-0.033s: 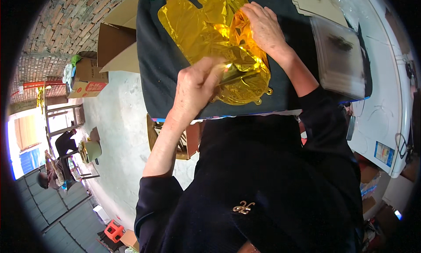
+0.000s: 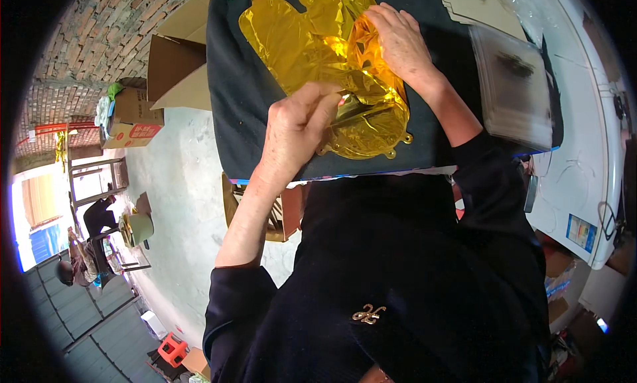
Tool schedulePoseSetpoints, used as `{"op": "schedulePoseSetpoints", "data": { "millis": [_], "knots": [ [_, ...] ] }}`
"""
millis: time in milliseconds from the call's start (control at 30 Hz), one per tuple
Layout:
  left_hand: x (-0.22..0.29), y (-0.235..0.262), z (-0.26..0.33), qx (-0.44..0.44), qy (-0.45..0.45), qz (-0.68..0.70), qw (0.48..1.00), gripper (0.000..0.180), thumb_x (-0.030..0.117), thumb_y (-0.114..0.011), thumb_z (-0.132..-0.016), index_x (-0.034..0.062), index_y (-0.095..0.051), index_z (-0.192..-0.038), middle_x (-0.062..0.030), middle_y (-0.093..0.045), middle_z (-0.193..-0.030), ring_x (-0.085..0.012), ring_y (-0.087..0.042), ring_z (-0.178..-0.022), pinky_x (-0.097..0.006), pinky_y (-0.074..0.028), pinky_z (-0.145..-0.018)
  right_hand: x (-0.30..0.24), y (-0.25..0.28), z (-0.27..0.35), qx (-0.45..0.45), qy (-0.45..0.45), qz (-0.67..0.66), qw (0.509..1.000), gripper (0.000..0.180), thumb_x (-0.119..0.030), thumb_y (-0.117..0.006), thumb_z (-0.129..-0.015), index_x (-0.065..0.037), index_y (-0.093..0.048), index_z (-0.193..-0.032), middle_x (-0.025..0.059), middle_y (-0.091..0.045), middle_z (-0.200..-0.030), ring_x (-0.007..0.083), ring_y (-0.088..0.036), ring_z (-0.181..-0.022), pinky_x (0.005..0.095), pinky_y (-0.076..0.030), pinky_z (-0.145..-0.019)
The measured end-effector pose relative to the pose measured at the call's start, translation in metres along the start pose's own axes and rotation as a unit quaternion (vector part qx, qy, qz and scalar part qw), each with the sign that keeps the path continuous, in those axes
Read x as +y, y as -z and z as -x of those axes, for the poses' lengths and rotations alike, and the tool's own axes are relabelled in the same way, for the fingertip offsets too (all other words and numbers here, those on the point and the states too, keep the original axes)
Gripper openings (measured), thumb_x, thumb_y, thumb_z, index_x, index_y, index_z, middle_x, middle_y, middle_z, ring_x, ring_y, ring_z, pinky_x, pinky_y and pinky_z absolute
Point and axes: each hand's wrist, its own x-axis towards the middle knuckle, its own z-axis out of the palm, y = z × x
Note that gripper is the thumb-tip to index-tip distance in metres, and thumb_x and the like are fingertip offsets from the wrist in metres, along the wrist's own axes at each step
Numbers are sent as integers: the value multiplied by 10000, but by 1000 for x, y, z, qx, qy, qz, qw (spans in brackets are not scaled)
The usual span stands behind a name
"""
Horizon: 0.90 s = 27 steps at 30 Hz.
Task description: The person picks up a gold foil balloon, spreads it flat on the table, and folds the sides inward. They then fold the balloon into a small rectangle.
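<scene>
A deflated gold foil balloon (image 2: 285, 41) lies flat and creased on a black cloth (image 2: 242, 124) covering the table, with small tabs along its near edge. My left hand (image 2: 300, 121) is over the near left part of the foil, thumb and fingers pinched together. A small red spot shows at its fingertips, and the pinched part is mostly hidden by the hand; it looks like foil. Across the balloon's right side, my right hand (image 2: 401, 48) rests with its fingers stretched out, pressing on folded, orange-tinted foil.
Clear plastic sleeves (image 2: 511, 84) are stacked on the table's right, below some cardboard sheets (image 2: 474, 8). A white surface (image 2: 570, 157) curves along the right. Open cardboard boxes (image 2: 176, 68) stand left of the table. Far left, a person (image 2: 81, 260) sits near a metal rack.
The fingers of my left hand have shifted slightly at the foil and look less blurred. My right hand and the balloon stay in place.
</scene>
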Motion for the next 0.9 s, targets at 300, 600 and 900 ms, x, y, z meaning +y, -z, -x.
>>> {"op": "schedulePoseSetpoints", "data": {
  "millis": [300,600,900],
  "knots": [
    [1,-4,-1,54,-22,208,976,189,-25,-606,-1030,42,-649,-1201,-67,-702,-910,-141,-708,-735,-280,-573,-643,1,-1,1,-12,-7,12,1000,584,9,-589,-930,-79,-505,-1502,99,-509,-1556,267,-412,-1506,474,-292,-1252],
    [-8,-10,26,1,-291,-90,952,224,-90,-741,-779,56,-704,-945,-103,-633,-1219,-235,-699,-928,-342,-599,-734,1,-2,2,-1,-4,2,1000,551,-14,-565,-951,-73,-505,-1495,99,-508,-1557,265,-399,-1514,468,-289,-1251],
    [-10,-39,53,-57,-256,-218,940,423,86,-836,-781,-7,-735,-1181,-165,-582,-1357,-364,-595,-1226,-427,-562,-993,-3,-2,1,11,-4,0,1000,534,6,-555,-943,-67,-527,-1471,96,-531,-1533,269,-420,-1500,468,-298,-1244]
  ]
}}
